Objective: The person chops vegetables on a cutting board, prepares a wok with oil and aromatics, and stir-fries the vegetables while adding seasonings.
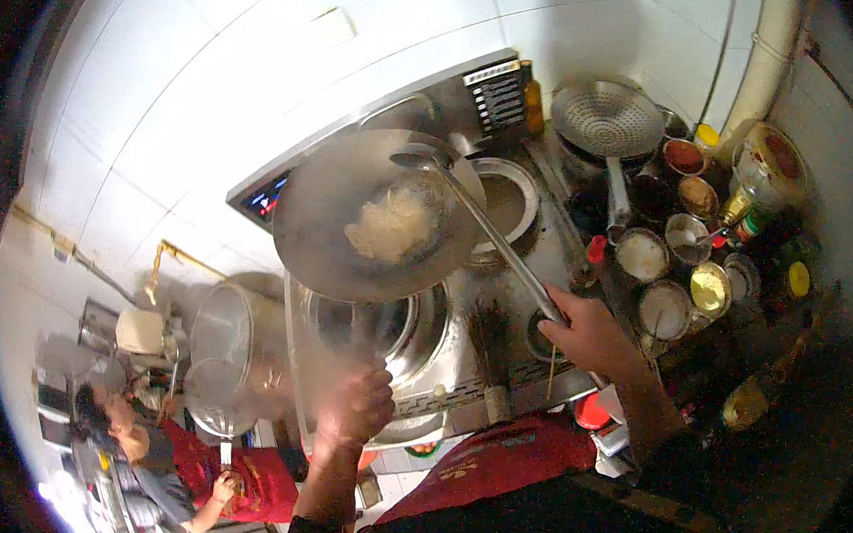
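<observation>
My right hand (588,335) grips the long metal handle of a wok ladle (500,238). The ladle's bowl is over the far right part of a dark wok (307,250). Pale food (392,226), too blurred to name, lies in the wok amid steam. My left hand (357,405) is closed in a fist on the wok's near side, apparently around its handle, which steam and blur mostly hide. The wok looks raised and tilted, with a round burner ring (433,327) showing below it.
A perforated strainer (609,119) rests at the back right, beside several seasoning bowls (641,255) and bottles. Nearer me is a bamboo wok brush (494,403). At left, a co-worker (229,476) holds a handled pan or strainer (221,393) near a large pot (223,326).
</observation>
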Tool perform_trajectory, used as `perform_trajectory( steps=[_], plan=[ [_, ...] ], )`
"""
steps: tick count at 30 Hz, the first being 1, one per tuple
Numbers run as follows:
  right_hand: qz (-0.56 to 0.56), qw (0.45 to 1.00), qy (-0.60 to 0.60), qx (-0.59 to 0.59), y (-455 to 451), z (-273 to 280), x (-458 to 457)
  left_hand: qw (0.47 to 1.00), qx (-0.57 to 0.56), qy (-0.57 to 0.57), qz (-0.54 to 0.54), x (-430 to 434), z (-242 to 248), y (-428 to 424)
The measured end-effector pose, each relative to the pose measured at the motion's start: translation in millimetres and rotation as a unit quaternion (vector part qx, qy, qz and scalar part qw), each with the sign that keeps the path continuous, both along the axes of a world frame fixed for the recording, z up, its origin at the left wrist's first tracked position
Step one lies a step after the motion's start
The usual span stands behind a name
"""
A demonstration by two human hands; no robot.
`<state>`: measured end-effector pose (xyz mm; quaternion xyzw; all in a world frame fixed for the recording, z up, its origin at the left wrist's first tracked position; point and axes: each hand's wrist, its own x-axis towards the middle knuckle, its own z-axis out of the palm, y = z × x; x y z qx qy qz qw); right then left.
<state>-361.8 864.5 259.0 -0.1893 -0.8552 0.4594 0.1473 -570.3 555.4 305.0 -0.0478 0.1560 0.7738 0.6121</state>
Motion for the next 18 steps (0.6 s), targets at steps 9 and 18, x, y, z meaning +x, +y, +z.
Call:
perform_trajectory(
  steps=[9,18],
  plan=[
    [-0.149,0.987,-0.035,0.041,62.1,31.4,-5.0,0.994,-0.049,0.005,-0.096,-17.1,57.1,172.1],
    [-0.207,0.974,-0.093,0.019,80.1,19.5,-22.6,0.965,-0.041,0.135,-0.222,-17.2,64.6,270.3]
  ],
)
